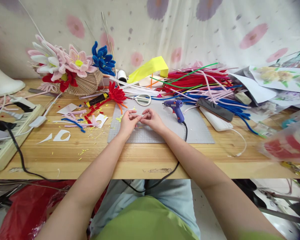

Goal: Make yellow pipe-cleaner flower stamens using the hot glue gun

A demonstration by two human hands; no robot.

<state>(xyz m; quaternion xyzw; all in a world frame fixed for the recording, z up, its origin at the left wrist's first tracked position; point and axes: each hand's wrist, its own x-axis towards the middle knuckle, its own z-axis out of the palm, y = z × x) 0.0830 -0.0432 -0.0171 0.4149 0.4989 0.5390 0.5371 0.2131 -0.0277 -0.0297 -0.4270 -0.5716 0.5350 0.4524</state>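
Observation:
My left hand (pixel 128 124) and my right hand (pixel 153 120) meet over the grey cutting mat (pixel 197 133). Their fingertips pinch a thin pale strand between them, too small to make out its kind. Behind the hands lie white-handled scissors (pixel 143 99). To the right, a purple glue gun (pixel 177 110) rests on the mat with its black cord running off the table edge. Left of the mat's top is a red fuzzy flower (pixel 116 93) made of pipe cleaners, beside a yellow-and-black utility knife (pixel 97 99).
Bundled pipe cleaners (pixel 197 80) spread along the back. A phone (pixel 215 109) lies on a white power bank (pixel 213 120) at right. Finished flowers (pixel 78 61) stand in a woven basket (pixel 86 83) at back left. A power strip (pixel 17 133) sits far left, a plastic-wrapped cup (pixel 287 143) far right.

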